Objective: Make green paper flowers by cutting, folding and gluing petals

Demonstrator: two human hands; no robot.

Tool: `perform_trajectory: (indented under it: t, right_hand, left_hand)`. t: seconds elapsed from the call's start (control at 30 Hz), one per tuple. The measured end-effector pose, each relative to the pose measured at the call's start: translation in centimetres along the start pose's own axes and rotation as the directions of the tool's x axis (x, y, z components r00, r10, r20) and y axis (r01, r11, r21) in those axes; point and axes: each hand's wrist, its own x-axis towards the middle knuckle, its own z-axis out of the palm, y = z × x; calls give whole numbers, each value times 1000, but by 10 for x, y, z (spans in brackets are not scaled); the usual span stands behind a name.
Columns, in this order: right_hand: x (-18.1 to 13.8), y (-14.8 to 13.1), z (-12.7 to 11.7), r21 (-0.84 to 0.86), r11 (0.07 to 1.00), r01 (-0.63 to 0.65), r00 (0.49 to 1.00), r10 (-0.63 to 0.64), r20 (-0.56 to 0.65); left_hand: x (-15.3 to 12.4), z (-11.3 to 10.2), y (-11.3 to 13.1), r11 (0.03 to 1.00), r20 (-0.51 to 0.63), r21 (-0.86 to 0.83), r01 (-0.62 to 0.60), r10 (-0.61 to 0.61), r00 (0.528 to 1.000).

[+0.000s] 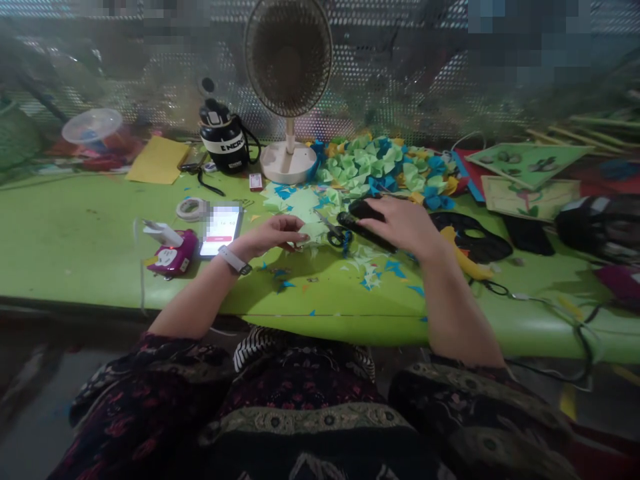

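My left hand (pixel 280 235), with a pale watch on the wrist, is pinched at the edge of a light green paper piece (pixel 315 232). My right hand (pixel 403 223) is wrapped over a long black stapler (pixel 373 233) lying low over the table; the palm hides part of it. Between the hands lies a pair of scissors (pixel 340 238) with dark handles. Behind them rests a pile of folded green, blue and yellow paper shapes (pixel 370 165). Small paper scraps (pixel 373 273) are scattered around the scissors and in front of my right hand.
A fan (pixel 289 163) and a black bottle (pixel 223 143) stand at the back. On the left are a lit phone (pixel 220 230), a tape roll (pixel 191 209) and a purple power adapter (pixel 175 255). Cables (pixel 545 300) run along the right side of the green table (pixel 70 233).
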Motion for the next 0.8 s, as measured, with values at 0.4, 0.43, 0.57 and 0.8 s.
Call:
perform_trajectory:
  t: [0.4,0.43,0.57,0.8]
  right_hand:
    - [13,-14,30,386,920,-70,983,129,-130]
    - [11,-24,29,497,865,-70,993,110,-52]
    - [4,-47,34,707,698,-114,992,48,114]
    - [6,-49,44,791,583,-184,981,57,186]
  left_hand:
    - [3,6,-7,998,38,-57,-24,26,999]
    - [4,6,-7,999,33,-39,-35,36,999]
    - [3,8,-6,999,0,11,-44,44,999]
    - [1,10,-4,998,-4,-31,-62,62,998]
